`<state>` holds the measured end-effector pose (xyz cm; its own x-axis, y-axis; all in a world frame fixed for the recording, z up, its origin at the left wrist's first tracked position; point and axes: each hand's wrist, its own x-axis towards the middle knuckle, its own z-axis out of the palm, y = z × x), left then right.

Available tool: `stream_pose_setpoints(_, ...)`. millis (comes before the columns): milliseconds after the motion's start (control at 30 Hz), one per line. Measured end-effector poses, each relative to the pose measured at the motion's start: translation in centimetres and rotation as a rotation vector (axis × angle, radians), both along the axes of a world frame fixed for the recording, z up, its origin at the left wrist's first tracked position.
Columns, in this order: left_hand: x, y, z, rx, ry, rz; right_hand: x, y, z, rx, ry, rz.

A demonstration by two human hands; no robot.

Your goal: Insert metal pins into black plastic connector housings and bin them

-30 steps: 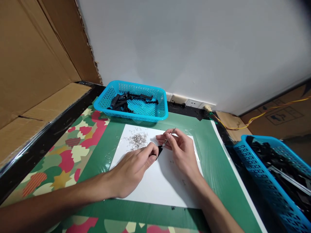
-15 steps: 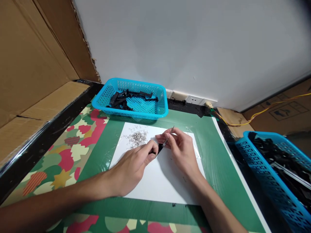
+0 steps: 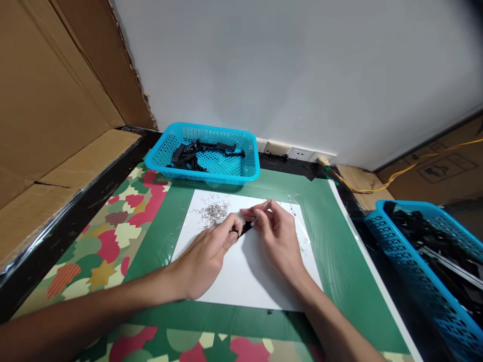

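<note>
The left forearm slants in from the lower left, wrist low over the edge of a white rectangular sheet of paper, and the left hand is turned back-up with its fingers curled. The right forearm rises from the lower right; the right hand leans inward, thumb and fingertips meeting in a pinch. The hands face each other, near but apart, above the paper.

The left hand is clamped on a small, narrow black piece, which spans the gap between them. Its long axis runs obliquely, from the left fingers up and rightward to the right fingertips. The right hand pinches a slim silver metal tool, slanting along much the same line, upper end pointing away to the right. Whether the right fingers also touch the black piece cannot be told. A heap of small silver wire pieces lies just beyond the left hand.
</note>
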<state>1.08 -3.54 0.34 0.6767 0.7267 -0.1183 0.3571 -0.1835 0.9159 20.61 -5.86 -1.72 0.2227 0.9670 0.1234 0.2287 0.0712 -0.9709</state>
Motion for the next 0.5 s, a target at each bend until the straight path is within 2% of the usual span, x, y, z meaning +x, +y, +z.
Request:
stream_pose_setpoints(100,0.0,0.1,-0.5,-0.018,-0.048,0.014,0.1,0.0,0.5,0.016,0.092,-0.007)
stream_pose_setpoints(200,0.0,0.2,-1.2,-0.045,-0.188,0.086,0.9,0.0,1.5,0.123,0.07,-0.036)
stream_pose_setpoints(267,0.0,0.3,-1.7,-0.072,-0.291,0.153,1.8,-0.1,2.3,0.216,-0.051,-0.022)
stream_pose_setpoints(367,0.0,0.3,-2.3,-0.087,-0.424,0.226,2.9,-0.4,3.5,0.321,-0.331,0.105)
stream_pose_setpoints(500,0.0,0.0,-2.3,-0.124,-0.473,0.164,2.9,-1.5,4.5,0.372,-0.616,0.254)
